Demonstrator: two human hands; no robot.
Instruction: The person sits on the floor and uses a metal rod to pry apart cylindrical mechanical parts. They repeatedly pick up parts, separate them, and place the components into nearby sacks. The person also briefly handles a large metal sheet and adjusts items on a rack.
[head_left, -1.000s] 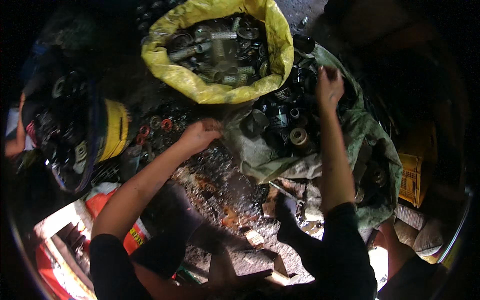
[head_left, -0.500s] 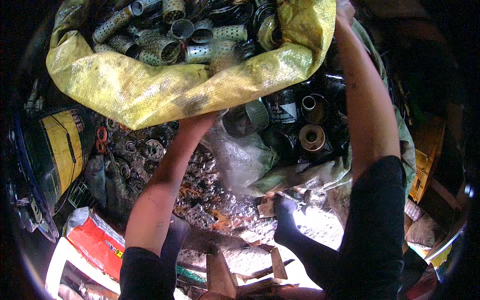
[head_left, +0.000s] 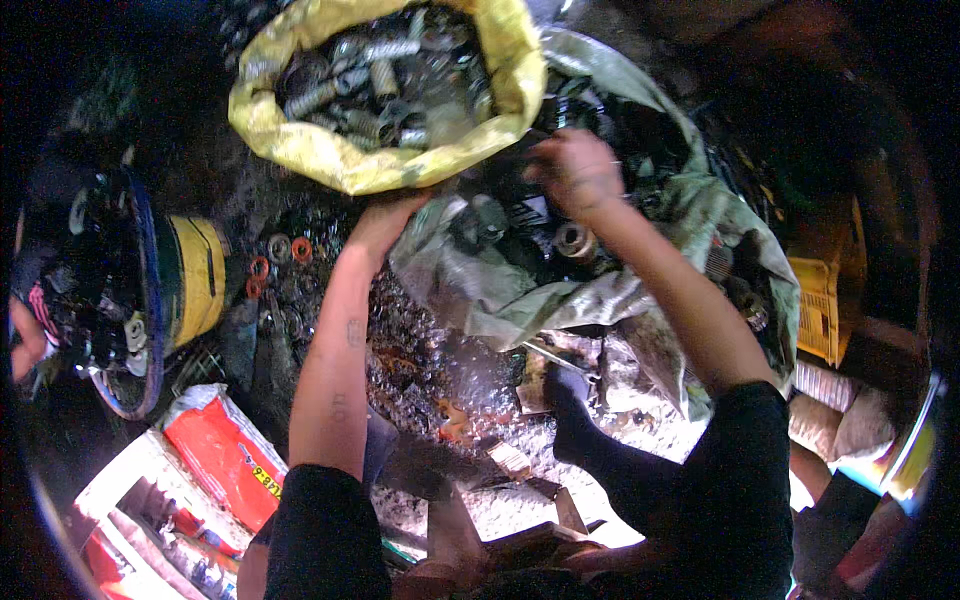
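Yellow sack (head_left: 300,150): open-mouthed woven bag at the top of the view, its rim rolled down — filled with grey metal springs (head_left: 385,75) and cylindrical parts.

Left hand (head_left: 385,222): pressed against the lower rim of the yellow sack, fingers curled under the edge; whether it truly grips the fabric I cannot tell.

Right hand (head_left: 575,170): held over the green sack (head_left: 640,290), fingers bent down among the parts, back of the hand up; what it pinches, if anything, is hidden.

Green sack: slumped open just right of the yellow one, touching it — holds dark metal rings, bearings and round fittings (head_left: 572,240).

Drum (head_left: 195,280): yellow and blue, lying at the left, packed with dark mixed metal pieces.

Ground pile (head_left: 290,270): loose rings and washers, some orange, between drum and sacks.

Yellow crate (head_left: 820,300): at the far right, contents unclear.
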